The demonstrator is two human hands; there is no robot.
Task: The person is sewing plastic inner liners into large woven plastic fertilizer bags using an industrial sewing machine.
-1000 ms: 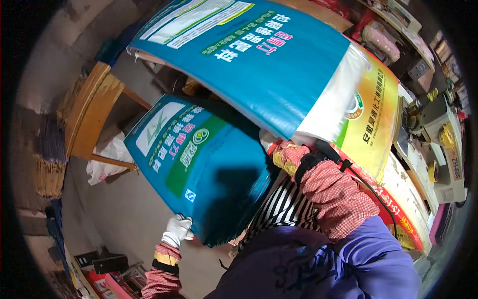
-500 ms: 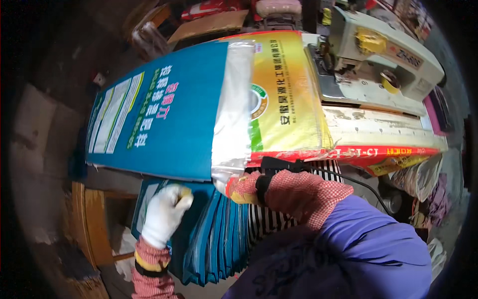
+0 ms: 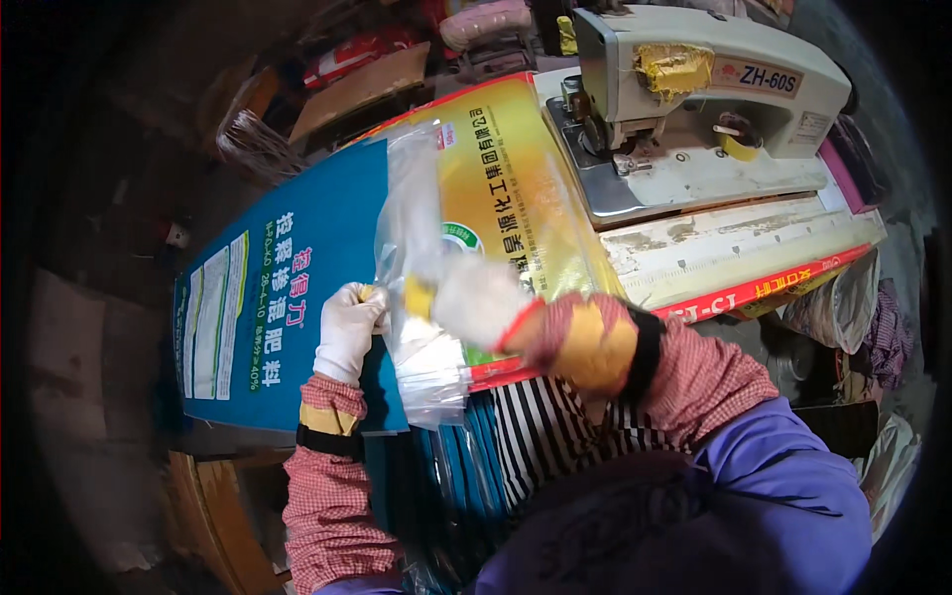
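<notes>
A flat blue woven sack [image 3: 337, 228] lies across the worktop with a clear plastic liner [image 3: 412, 198] sticking out of its mouth. My left hand [image 3: 347, 332], in a white glove with yellow fingertips, is closed at the sack's mouth and pinches the liner's edge. Over the liner's near part is my right hand [image 3: 481, 297], gloved the same way and smeared by motion; whether its fingers grip the film cannot be made out. Beneath lies a yellow and red printed sack [image 3: 526, 188]. Folded blue sacks [image 3: 436, 471] hang over my lap, beside black-and-white striped cloth [image 3: 540, 436].
A pale sewing machine [image 3: 714, 89] stands at the back right, with a tape roll [image 3: 737, 139] on its bed. A wooden frame [image 3: 223, 516] is below the worktop at the left. Cardboard [image 3: 362, 89] and bundled white strands [image 3: 253, 139] lie beyond the far left.
Both hands have risen from the worktop's near edge to the sack's mouth. My left hand now meets the liner, and the blue sack has shifted nearer. The view has turned.
</notes>
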